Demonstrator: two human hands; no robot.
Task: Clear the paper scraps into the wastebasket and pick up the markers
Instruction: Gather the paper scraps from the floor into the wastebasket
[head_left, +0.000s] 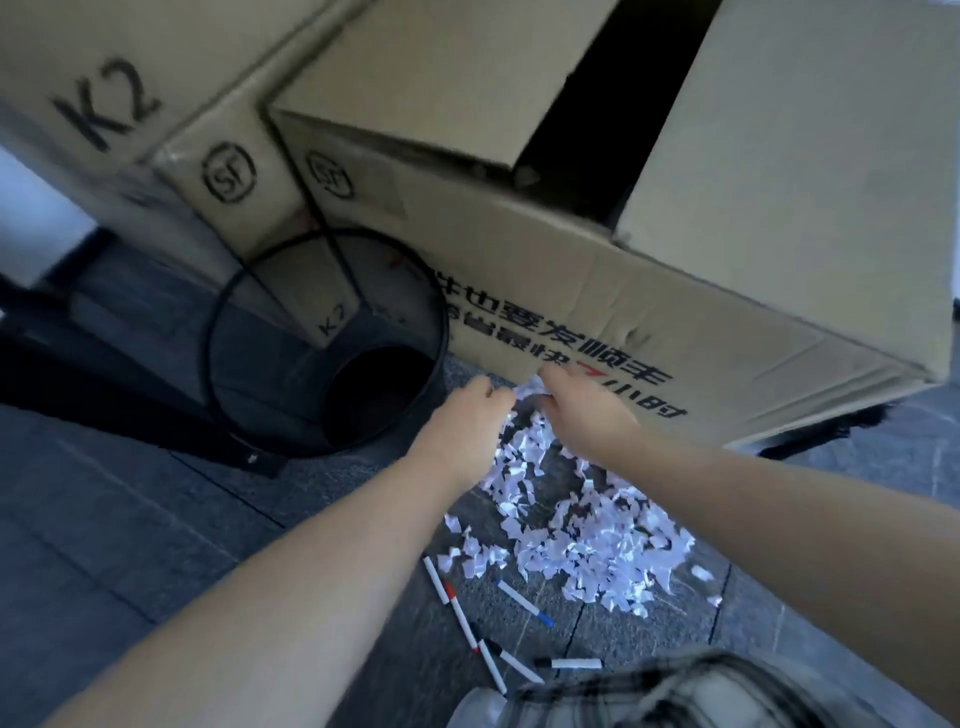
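A heap of white paper scraps (582, 540) lies on the dark stone floor. Both hands reach to its far end. My left hand (467, 415) and my right hand (582, 410) are cupped together around a bunch of scraps (530, 391) held between them, just right of the black mesh wastebasket (270, 415). The wastebasket stands open at the left, and its inside looks dark. Several white markers lie near my knee: one with a red cap (439, 582), one with a blue tip (522, 601), and black-capped ones (569, 663).
Large cardboard boxes (649, 291) stand right behind the scraps and the wastebasket, one marked K2 (104, 98). A black furniture base (104, 395) runs along the left. My plaid-clad knee (675, 696) is at the bottom edge.
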